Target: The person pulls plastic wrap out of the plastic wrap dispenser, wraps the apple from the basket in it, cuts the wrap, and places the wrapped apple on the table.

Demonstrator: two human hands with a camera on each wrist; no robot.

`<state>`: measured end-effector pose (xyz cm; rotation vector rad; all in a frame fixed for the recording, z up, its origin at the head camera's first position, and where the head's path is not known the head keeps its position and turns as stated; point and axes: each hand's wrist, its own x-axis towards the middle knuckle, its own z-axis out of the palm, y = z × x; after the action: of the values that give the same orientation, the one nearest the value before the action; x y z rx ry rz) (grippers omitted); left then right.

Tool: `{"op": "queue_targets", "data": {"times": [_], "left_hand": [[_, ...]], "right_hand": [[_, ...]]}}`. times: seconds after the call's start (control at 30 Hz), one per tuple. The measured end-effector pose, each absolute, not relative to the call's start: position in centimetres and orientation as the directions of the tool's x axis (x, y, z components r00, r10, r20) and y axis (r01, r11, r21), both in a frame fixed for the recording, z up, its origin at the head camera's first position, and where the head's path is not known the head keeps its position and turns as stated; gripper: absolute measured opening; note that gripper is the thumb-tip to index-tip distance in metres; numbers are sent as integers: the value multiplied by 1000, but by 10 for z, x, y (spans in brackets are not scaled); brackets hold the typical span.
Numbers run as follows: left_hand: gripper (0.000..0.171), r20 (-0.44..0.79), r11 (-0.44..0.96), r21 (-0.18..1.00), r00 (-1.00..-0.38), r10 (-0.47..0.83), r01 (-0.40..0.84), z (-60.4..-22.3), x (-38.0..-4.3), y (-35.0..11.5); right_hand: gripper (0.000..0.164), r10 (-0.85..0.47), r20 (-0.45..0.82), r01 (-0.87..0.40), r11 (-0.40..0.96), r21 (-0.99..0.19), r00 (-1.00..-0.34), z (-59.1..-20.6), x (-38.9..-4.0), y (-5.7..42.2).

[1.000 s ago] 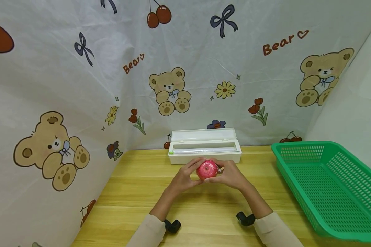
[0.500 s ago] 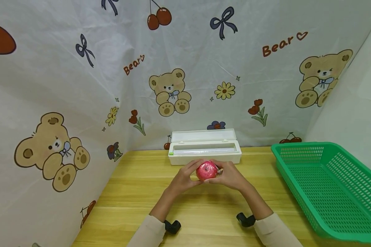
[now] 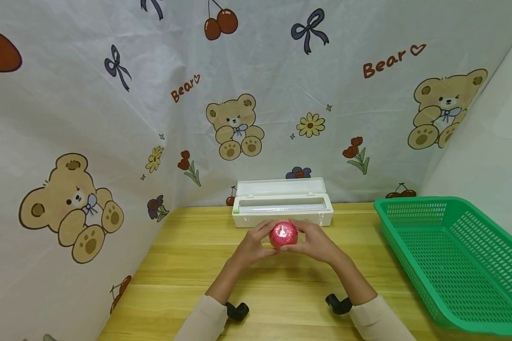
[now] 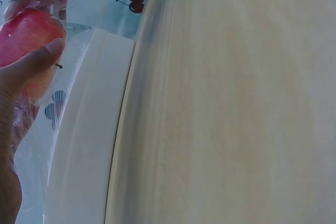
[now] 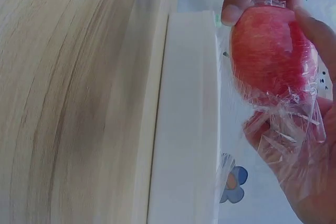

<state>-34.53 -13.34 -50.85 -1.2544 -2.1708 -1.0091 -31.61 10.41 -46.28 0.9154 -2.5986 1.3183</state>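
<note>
A red apple [image 3: 283,235] wrapped in clear cling film is held up between both hands, above the table. From its left side my left hand [image 3: 252,246] grips it, and the left wrist view has that thumb [image 4: 39,61] lying across the fruit near its stem. My right hand [image 3: 316,242] holds the other side with thumb and fingers. In the right wrist view, loose crumpled film [image 5: 299,135] gathers below the apple by the right palm. Behind the hands stands a white cling film dispenser [image 3: 281,219], its lid [image 3: 281,186] raised and a roll [image 3: 281,208] inside.
A green plastic basket [image 3: 409,265] stands on the right of the wooden table [image 3: 196,265]. White cloth [image 3: 273,61] printed with bears, bows and flowers covers the back and left sides. Black wrist mounts [image 3: 238,311] sit on both forearms.
The apple has been turned between the hands: the dimple that faced the camera is out of sight in the head view, and a shiny smooth side shows. Both hands stay in place.
</note>
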Motion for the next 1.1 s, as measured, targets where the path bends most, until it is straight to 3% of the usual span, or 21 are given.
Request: {"op": "queue_targets", "data": {"times": [0.2, 0.77, 1.1], "left_hand": [[84, 656, 288, 458, -539, 529, 841, -510, -347, -135], [87, 594, 270, 562, -609, 525, 782, -506, -348, -138], [88, 544, 292, 616, -663, 515, 732, -500, -345, -139]], "right_hand": [[95, -472, 383, -593, 463, -659, -794, -459, -315, 105], [83, -515, 468, -688, 427, -586, -718, -461, -316, 106], [90, -550, 422, -686, 482, -545, -721, -465, -316, 107]]}}
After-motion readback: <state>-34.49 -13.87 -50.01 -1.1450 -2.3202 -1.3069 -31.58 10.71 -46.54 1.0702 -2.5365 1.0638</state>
